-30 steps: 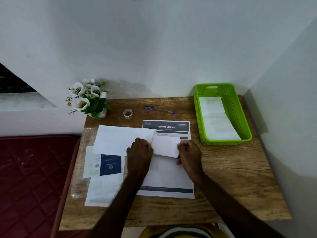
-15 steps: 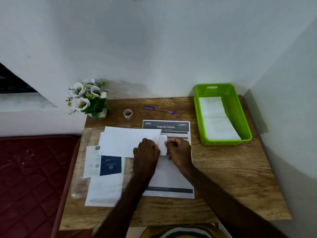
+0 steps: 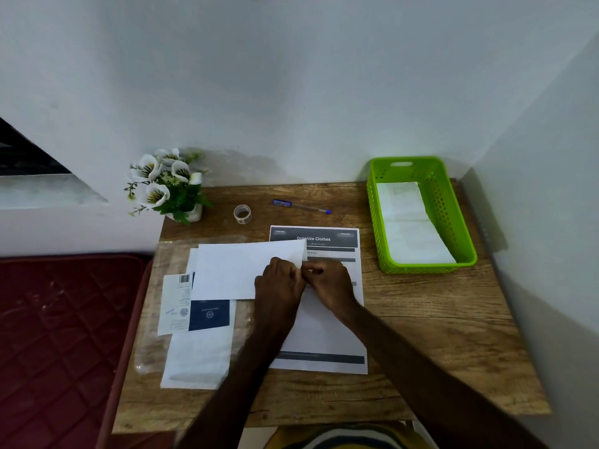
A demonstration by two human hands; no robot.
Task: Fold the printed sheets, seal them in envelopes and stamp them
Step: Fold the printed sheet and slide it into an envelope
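1. Envelope (image 3: 240, 270), white and plain, lies flat on the wooden table (image 3: 437, 319), its right end over the left edge of the printed sheet (image 3: 324, 332) headed "Organize Clothes".
2. My left hand (image 3: 278, 286) sits on the envelope's right end, fingers curled and pinching the paper at its edge.
3. My right hand (image 3: 330, 283) is just beside it, knuckles touching, fingers curled tight at the same edge; whether they hold the envelope or the folded sheet going into it, I cannot tell.
4. Under the envelope's lower left corner lie a small blue-and-white leaflet (image 3: 197, 312) and another white envelope (image 3: 197, 361).
5. At the table's right rear stands a green basket (image 3: 376, 222) with white folded papers (image 3: 411, 228) inside.
6. Along the back edge are a blue pen (image 3: 301, 207), a small tape roll (image 3: 242, 213) and a pot of white flowers (image 3: 165, 186).
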